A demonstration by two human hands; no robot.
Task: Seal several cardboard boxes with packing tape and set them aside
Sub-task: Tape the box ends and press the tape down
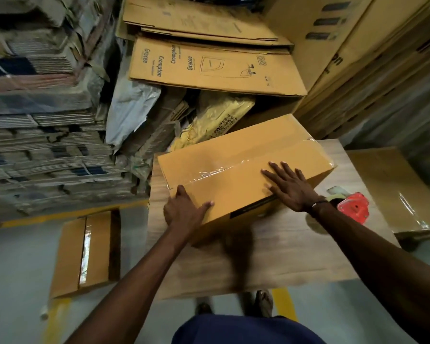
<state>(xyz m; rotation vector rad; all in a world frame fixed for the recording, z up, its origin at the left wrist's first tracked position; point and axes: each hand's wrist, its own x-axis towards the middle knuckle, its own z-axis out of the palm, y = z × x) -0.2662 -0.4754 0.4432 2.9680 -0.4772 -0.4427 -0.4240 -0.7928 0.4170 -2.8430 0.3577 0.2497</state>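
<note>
Seen from above: stacks of flattened brown printed cardboard cartons (216,65) filling the far side, grey floor (15,281) with yellow lines below. Nearer, a pale wood-grain surface (271,259), carrying at its far end one closed tan cardboard box (234,165), set at an angle, with a glossy strip of clear packing tape (236,167) running along its top seam and wrinkled at both ends. Resting on the floor to the left of the surface, a second tan taped cardboard box (84,254); to the right, partly out of view, a third taped tan box (402,192). Just right of the angled box, lying on the surface, a red plastic tape dispenser (353,207) with a pale roll. Left hand (181,209) clasped over the box's near left corner, thumb on top, fingers hidden down the side. Right hand (291,184) laid flat on the near half of the lid just below the tape, fingers spread and straight, grasping nothing. Judged as the smoothing or lifting-off stage for this box. Best done by pressing firmly along the whole strip, especially the crinkled ends, so no edge lifts; then gripping two opposite sides, keeping the box level, and placing it beside the finished ones, clear of the dispenser.
</note>
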